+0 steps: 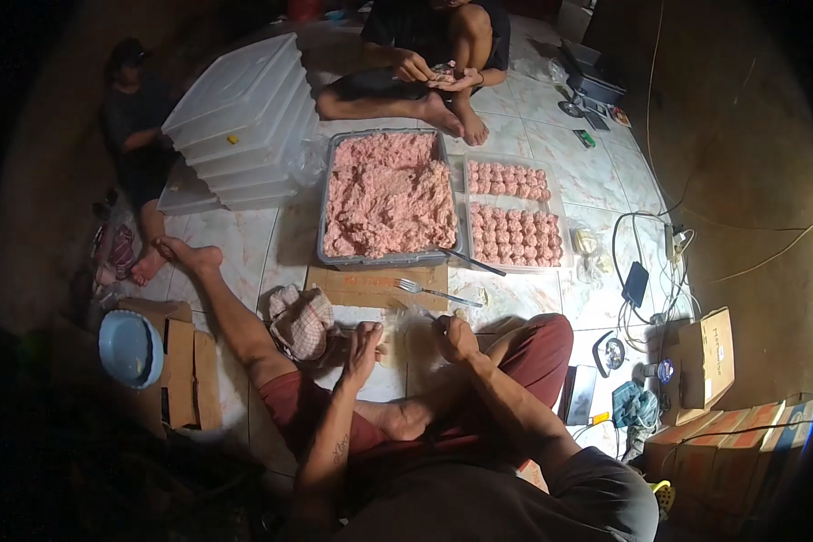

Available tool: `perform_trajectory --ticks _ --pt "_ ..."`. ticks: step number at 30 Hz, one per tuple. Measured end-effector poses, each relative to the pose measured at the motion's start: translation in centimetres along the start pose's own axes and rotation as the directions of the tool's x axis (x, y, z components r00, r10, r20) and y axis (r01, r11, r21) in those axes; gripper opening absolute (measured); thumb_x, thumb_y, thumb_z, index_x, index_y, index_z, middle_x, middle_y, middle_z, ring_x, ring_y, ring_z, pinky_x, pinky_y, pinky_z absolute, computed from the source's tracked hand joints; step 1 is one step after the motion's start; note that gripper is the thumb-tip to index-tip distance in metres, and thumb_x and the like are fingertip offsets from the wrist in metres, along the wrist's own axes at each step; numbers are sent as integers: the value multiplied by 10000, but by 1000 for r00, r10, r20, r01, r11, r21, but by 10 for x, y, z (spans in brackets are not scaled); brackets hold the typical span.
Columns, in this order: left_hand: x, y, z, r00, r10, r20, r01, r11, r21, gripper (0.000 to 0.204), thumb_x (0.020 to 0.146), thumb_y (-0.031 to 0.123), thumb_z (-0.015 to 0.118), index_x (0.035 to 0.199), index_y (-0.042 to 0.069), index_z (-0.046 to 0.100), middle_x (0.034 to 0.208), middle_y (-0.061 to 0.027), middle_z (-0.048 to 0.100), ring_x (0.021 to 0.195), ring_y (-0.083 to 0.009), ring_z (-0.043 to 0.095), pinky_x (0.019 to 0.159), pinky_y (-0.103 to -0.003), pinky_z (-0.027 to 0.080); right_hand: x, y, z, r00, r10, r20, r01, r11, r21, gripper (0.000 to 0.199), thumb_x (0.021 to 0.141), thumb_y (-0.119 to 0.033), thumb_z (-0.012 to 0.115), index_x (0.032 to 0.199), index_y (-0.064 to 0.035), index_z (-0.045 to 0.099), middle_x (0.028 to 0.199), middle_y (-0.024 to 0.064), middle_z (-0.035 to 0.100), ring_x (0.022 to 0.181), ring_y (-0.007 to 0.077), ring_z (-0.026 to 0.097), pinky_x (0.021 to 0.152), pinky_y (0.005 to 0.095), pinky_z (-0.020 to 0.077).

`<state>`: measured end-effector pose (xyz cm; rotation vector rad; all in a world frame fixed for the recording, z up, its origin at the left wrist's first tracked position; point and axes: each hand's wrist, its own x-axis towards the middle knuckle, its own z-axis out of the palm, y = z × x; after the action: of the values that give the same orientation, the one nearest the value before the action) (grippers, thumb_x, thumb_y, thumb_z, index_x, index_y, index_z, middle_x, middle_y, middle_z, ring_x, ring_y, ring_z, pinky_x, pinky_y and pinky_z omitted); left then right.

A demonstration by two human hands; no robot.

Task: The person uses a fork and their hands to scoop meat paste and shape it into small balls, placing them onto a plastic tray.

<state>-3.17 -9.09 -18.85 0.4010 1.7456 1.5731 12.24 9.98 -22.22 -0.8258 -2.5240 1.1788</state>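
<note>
Head view: at centre frame, a fork (422,290) is lying just beyond the hands, tines over flattened cardboard (352,289). The left hand (365,354) and right hand (457,340) are hanging apart, fingers curling; whether either is gripping anything, I cannot tell. Working well probably means keeping knuckles clear of the fork's handle. Left of centre, a checked cloth (300,323) is lying crumpled; at upper centre, a grey tub (384,261) is holding pink mixture (388,194); rightward, a clear tray (510,201) is carrying pink balls (515,237).

stacked boxes (244,117) left of tub (370,262) | tray (513,201) right | fork (438,293) before
</note>
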Motion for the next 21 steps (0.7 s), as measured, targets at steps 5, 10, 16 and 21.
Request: perform_trajectory --ticks 5,10,16,21 --pt "5 -8 35 981 32 193 -19 998 -66 270 914 140 675 1113 22 537 920 -44 643 735 -80 584 599 -243 464 -9 -82 -44 943 291 160 -332 819 468 470 926 -424 642 1125 1 677 1066 141 707 971 216 645 847 342 490" --pt "8 -9 41 966 244 80 -252 961 111 259 899 163 693 1048 -15 578 901 -88 639 819 -143 610 706 -268 505 -6 -28 -13 987 95 132 -129 952 277 315 913 -312 637 988 -9 678 913 160 704 829 263 656 755 388 495" --pt "-8 -31 21 954 270 -130 -29 515 857 595 778 231 734 1233 -59 485 1187 -280 565 1142 -451 528 1012 -490 404 -7 -33 -19 997 50 55 -51 998 29 259 908 -287 620 952 -35 658 855 202 666 780 335 643 696 411 480" --pt "0 -46 25 991 89 -101 27 601 799 484 765 88 641 1213 -38 509 1199 -283 576 1165 -438 535 1038 -508 378 -4 -53 -28 996 0 93 -23 970 243 243 944 -253 575 967 -19 637 834 173 653 774 303 631 683 391 480"
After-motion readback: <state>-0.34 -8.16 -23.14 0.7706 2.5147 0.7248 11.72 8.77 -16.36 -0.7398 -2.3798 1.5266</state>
